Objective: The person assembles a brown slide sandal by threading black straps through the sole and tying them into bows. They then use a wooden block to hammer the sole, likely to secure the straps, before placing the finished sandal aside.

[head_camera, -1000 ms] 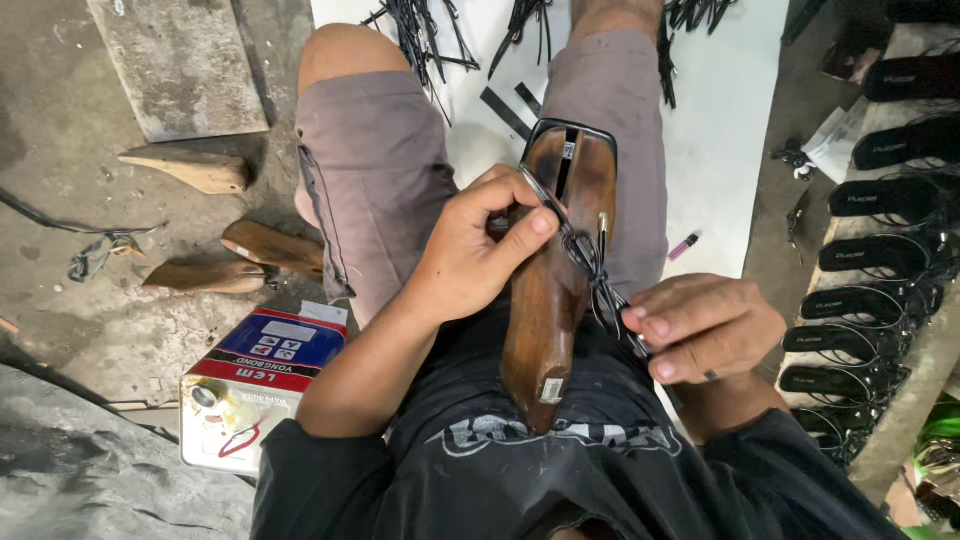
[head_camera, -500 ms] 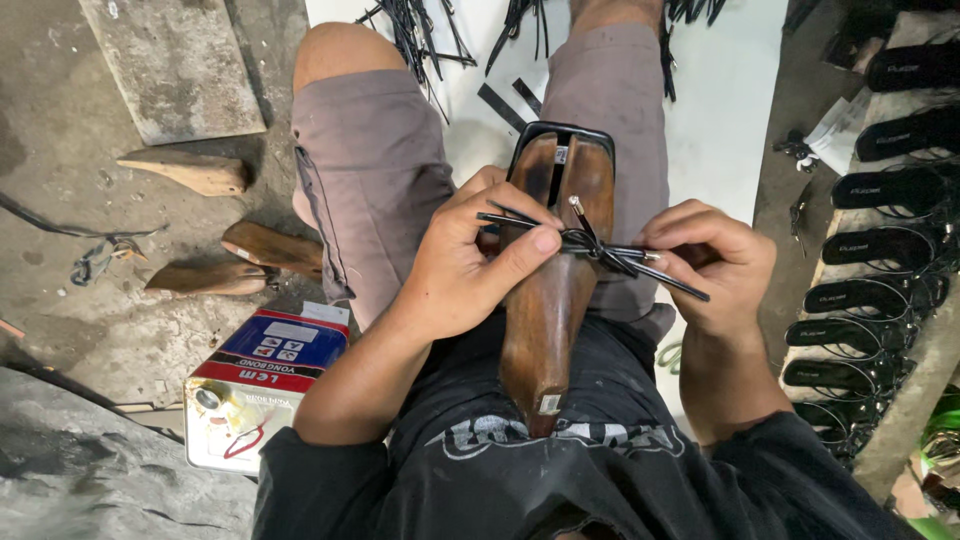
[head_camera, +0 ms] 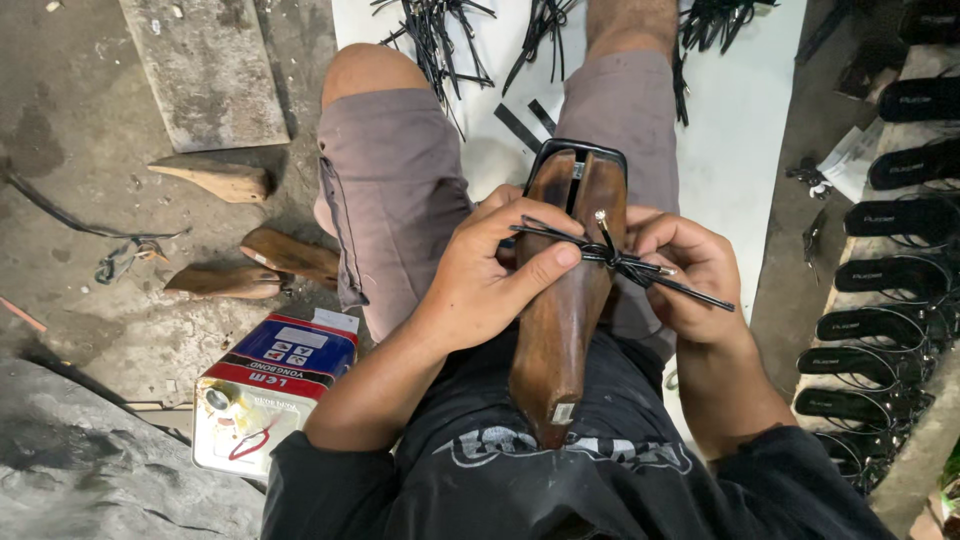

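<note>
Concrete workshop floor, white sheet [head_camera: 760,130] underfoot: I see a wooden shoe last [head_camera: 565,300] on my lap.

The last hides the crossing black straps' [head_camera: 610,255] underside; my left hand [head_camera: 480,275] and right hand [head_camera: 690,270] curl in, pinching them.

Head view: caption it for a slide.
Both hands, left hand and right hand, pinch thin black straps across a wooden shoe last on the lap.
</note>
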